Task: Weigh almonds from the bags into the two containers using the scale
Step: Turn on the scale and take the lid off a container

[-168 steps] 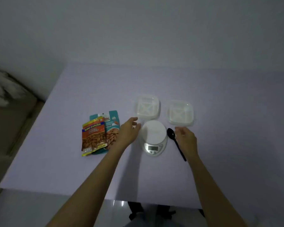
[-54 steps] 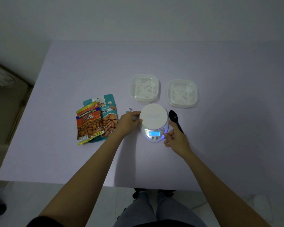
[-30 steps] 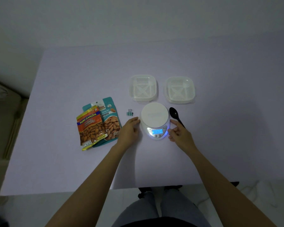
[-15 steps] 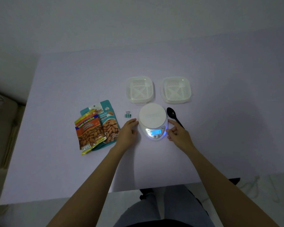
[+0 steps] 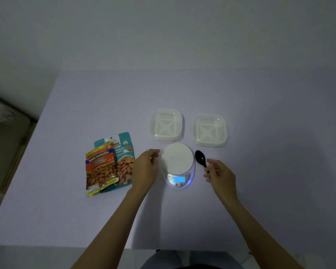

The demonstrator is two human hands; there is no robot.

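Almonds are lying sealed inside two overlapping foil bags left of centre in the frame: an orange and yellow salted-almond bag (image 5: 100, 168) is resting on top of a teal almond bag (image 5: 124, 152). Both are lying flat on the pale lilac table (image 5: 279, 181). Just right of them, the left hand (image 5: 146, 167) is hovering beside the round white digital scale (image 5: 178, 165), its fingers loosely curled and holding nothing. The scale's blue display is glowing and its platform is sitting bare. The right hand (image 5: 219, 174) is sitting right of the scale, fingers half curled at the handle of a black plastic spoon (image 5: 200, 158); I cannot tell whether they are gripping it. Two square translucent white plastic containers (image 5: 166, 124) (image 5: 210, 130) are standing side by side above the scale.
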